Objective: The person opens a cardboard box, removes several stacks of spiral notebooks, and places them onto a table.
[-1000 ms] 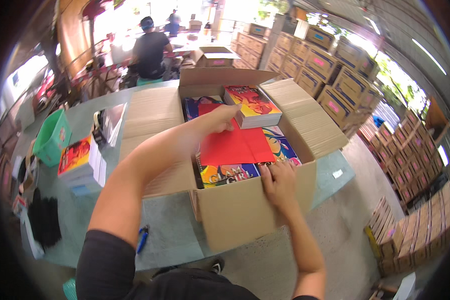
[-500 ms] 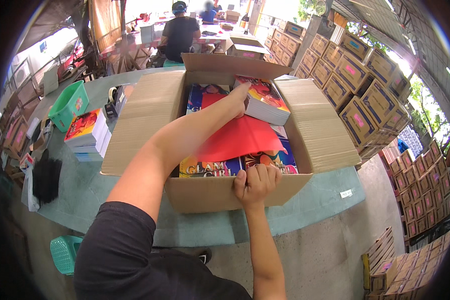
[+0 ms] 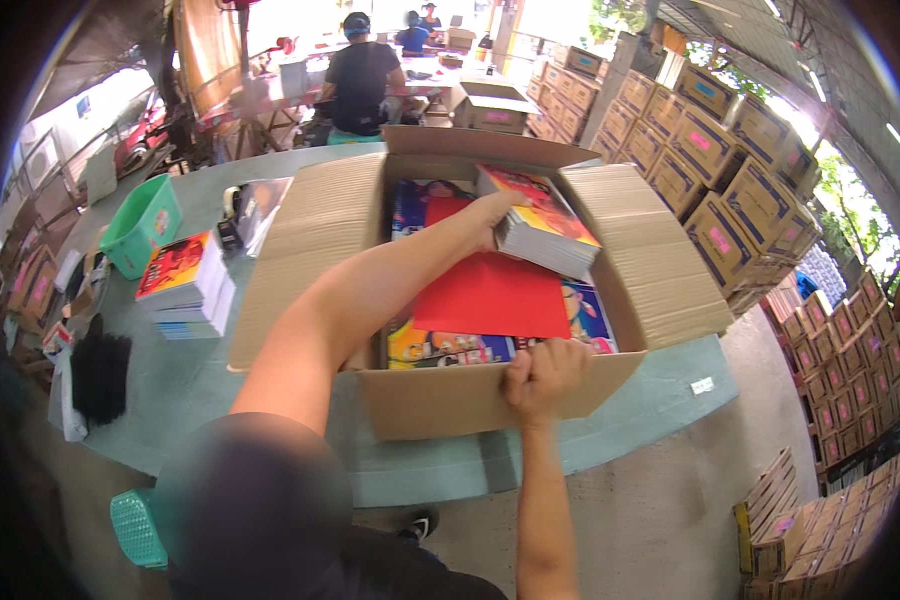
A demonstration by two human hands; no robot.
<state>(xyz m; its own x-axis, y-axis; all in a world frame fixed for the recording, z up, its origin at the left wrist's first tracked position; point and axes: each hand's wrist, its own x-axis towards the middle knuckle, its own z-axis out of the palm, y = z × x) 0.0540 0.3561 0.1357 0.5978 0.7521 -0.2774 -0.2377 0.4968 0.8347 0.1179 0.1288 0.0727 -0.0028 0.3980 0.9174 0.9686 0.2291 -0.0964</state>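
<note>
An open cardboard box [image 3: 440, 405] stands on the table in front of me, its flaps folded out. My left hand [image 3: 502, 212] reaches across it and grips the left side of a stack of books [image 3: 558, 240] with red and yellow covers, at the box's far right. Under my left forearm a red sheet [image 3: 500, 300] lies over more colourful books [image 3: 450, 350] that line the box. My right hand [image 3: 550, 380] is closed over the box's near wall, right of its middle. The fingertips of my left hand are partly hidden.
Left of the box are another book stack [image 3: 188, 280], a green plastic basket [image 3: 142, 225] and a tape dispenser [image 3: 232, 215]. A green stool [image 3: 138, 528] stands below the table [image 3: 290, 440]. Piled cartons [image 3: 710, 150] fill the right side. A person [image 3: 362, 80] sits beyond the table.
The red sheet's near part, bowed up before, now lies flatter over the books. My left hand stays on the book stack, and my right hand stays on the near wall. The whole view has shifted slightly.
</note>
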